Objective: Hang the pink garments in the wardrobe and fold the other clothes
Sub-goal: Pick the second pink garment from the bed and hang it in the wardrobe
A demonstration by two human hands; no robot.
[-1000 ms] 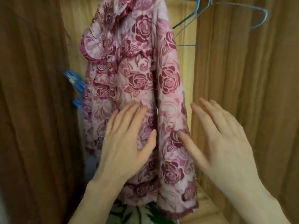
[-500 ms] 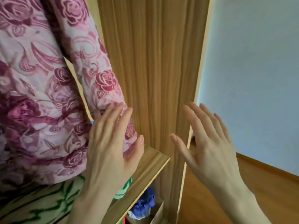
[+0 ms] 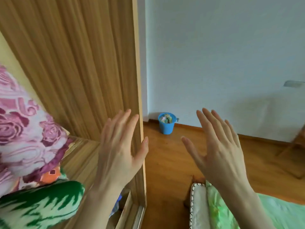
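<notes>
Two hands are raised over a wooden floor (image 3: 166,162) by a pale wall (image 3: 214,55): the left hand (image 3: 118,156) before the wardrobe (image 3: 82,71), the right hand (image 3: 219,151) above a green bed (image 3: 280,214), fingers straight, spread, holding nothing. The pink garment (image 3: 24,138) is seen in the wardrobe at left. A blue bucket (image 3: 166,123) is set by the wall.

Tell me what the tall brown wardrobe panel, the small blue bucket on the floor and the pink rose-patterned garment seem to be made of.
Tall brown wardrobe panel: probably wood or laminate, with streaky grain and a slight sheen.
Small blue bucket: likely plastic, with an even bright colour and smooth wall.
Pink rose-patterned garment: woven cloth, soft folds; the roses look raised, perhaps brocade, but blur leaves that open.
</notes>
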